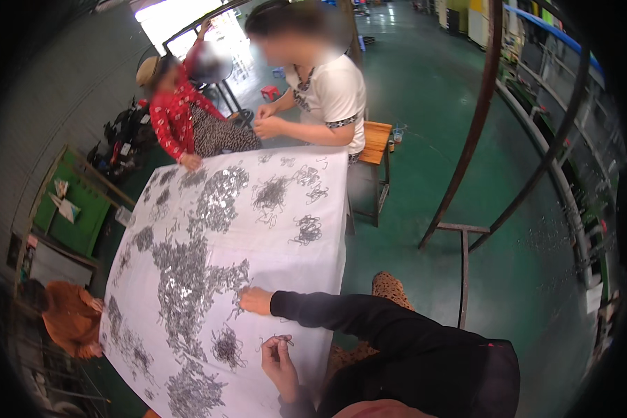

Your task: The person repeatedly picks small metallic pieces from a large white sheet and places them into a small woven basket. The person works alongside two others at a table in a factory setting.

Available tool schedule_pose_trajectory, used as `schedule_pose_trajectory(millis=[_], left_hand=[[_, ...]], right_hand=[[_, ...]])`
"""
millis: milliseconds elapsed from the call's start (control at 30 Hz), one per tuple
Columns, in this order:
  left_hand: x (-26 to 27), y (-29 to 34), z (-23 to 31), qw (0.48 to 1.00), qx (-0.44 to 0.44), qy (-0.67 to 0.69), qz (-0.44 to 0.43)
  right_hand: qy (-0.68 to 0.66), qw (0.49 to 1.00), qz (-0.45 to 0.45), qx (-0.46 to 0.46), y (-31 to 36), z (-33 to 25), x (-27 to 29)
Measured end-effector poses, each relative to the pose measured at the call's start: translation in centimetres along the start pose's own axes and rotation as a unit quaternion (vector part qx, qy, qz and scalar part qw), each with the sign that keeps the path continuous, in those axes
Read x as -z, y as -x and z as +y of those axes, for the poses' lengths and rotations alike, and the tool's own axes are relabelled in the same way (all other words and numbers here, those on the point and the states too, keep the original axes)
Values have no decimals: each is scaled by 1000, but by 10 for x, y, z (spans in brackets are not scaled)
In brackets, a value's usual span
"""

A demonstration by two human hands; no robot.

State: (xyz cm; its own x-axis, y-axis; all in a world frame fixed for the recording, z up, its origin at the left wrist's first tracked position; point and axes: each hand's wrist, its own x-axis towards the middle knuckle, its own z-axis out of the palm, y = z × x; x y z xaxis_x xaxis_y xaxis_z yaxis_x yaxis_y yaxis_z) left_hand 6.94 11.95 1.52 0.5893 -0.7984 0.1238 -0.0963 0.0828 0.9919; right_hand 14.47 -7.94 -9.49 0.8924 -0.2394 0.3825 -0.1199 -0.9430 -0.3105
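Note:
A white cloth (296, 268) covers the table in front of me, strewn with small metal parts. My left hand (279, 368) is raised over the near edge, its fingertips pinching a thin dark wire hook (286, 340). My right hand (258, 302) reaches across to the edge of a broad heap of small grey metal pieces (181, 279). Its fingers are drawn together against the pieces, and what they hold is hidden. Between my hands and the left side lies a tangle of curved wire hooks (228, 346).
More wire hooks (270, 194) lie in clusters toward the far end. A person in a white top (338, 90) and one in red (171, 125) are at the far end; one in orange (73, 320) is at left. A wooden stool (377, 143) and metal frame (463, 230) stand right.

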Motion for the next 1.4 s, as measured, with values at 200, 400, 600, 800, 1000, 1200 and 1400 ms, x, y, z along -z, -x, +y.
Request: schedule_pose_trajectory(millis=[200, 400, 600, 800, 1000, 1200, 1400], left_hand=[[-2, -12, 7, 999, -38, -2, -4], [-3, -13, 17, 994, -45, -95, 34], [2, -14, 10, 992, -62, -100, 50], [-2, -25, 16, 991, -63, -120, 5], [-6, -23, 26, 992, -35, -113, -34], [-17, -17, -1, 983, -103, -146, 33], [3, -2, -16, 976, -90, -151, 130]], right_hand=[[-35, 995, 8, 94, -12, 1, -5], [-188, 969, 119, 106, -7, 12, -1], [-484, 863, 82, -123, 57, -8, 110], [-579, 776, 77, -238, 101, -61, 190], [-568, 768, 167, -245, 106, -75, 189], [-427, 841, 227, -243, 120, -74, 180], [-610, 711, 215, -276, 146, -77, 188]])
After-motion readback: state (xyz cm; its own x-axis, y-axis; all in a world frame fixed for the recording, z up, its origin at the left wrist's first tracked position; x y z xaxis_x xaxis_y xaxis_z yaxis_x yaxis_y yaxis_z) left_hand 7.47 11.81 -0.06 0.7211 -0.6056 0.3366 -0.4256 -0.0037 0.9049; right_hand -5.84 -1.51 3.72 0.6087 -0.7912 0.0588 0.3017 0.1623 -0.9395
